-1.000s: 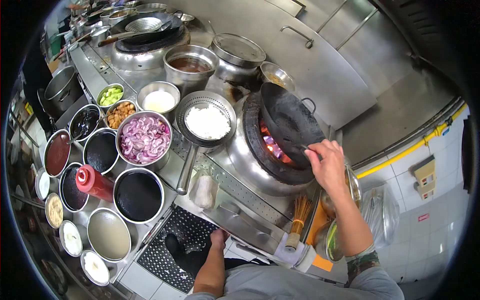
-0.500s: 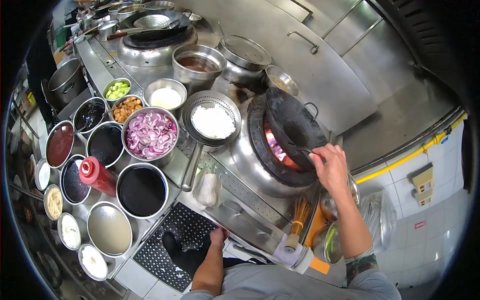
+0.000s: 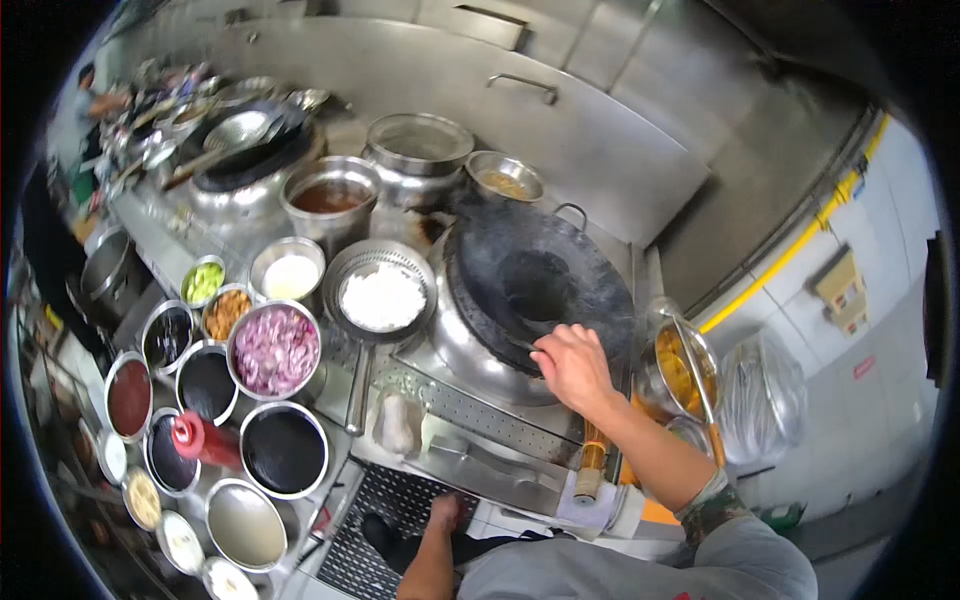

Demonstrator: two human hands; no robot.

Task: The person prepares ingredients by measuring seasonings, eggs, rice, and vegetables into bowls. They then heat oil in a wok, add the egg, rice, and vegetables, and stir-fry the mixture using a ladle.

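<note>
My right hand (image 3: 577,368) is closed on the near handle of a black wok (image 3: 545,270), which sits over the round steel burner (image 3: 440,345). Faint smoke hangs over the wok, and its bowl looks dark with no food visible. Low at my side is my left hand (image 3: 446,510), near the front of the counter; its fingers are too unclear to read. Left of the wok, a perforated strainer (image 3: 340,300) holds white, lumpy rice (image 3: 383,297), its long handle pointing towards me. Below my right hand a bamboo wok brush (image 3: 593,452) stands upright.
Sliced red onion (image 3: 275,350) fills a bowl at left, amid several sauce pots and a red squeeze bottle (image 3: 200,440). A ladle (image 3: 700,385) rests over a pot of yellow food at right. A second wok (image 3: 245,150) stands far left, near another person (image 3: 95,105).
The wok has come down from a tilt to sit over the burner, hiding the flames. My right hand moved with it, still on the handle. The view has shifted.
</note>
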